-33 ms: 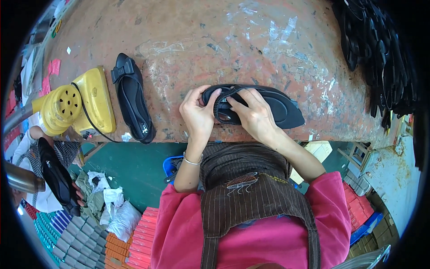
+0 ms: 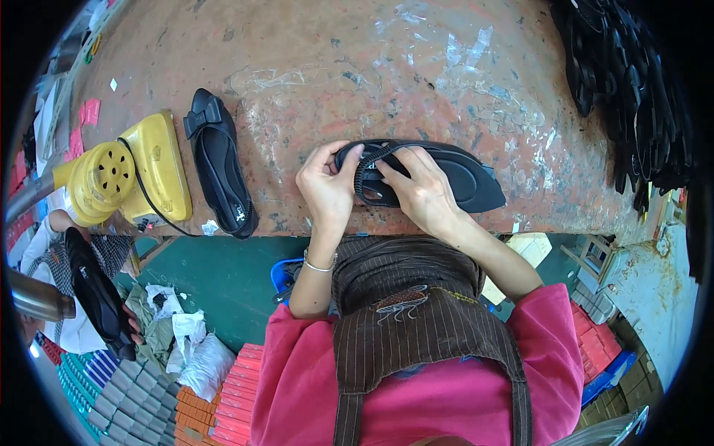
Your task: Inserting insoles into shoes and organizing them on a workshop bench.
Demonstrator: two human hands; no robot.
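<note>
A black shoe [image 2: 480, 182] lies sideways near the table's front edge, its pointed end to the right and a raised oval outline on its surface. A gathered elastic edge loops round the opening at its left end. My left hand [image 2: 329, 184] pinches that end between thumb and fingers. My right hand [image 2: 424, 189] has its fingers bent into the opening, gripping the shoe beside the gathered edge; the fingertips are partly hidden. Apart to the left stands another black flat shoe [image 2: 223, 167] with a bow, upright, its toe pointing away.
A yellow machine [image 2: 160, 171] with a round vented head [image 2: 108, 178] and a cable stands at the table's left. Beyond it, another person's hand [image 2: 132, 323] holds a black shoe [image 2: 93, 293]. Black shoe pieces [image 2: 625, 89] are heaped at the right. Stacked boxes [image 2: 137, 394] fill the lower left.
My left hand has shifted very slightly left at the shoe's end. My right hand and the shoe look almost unchanged.
</note>
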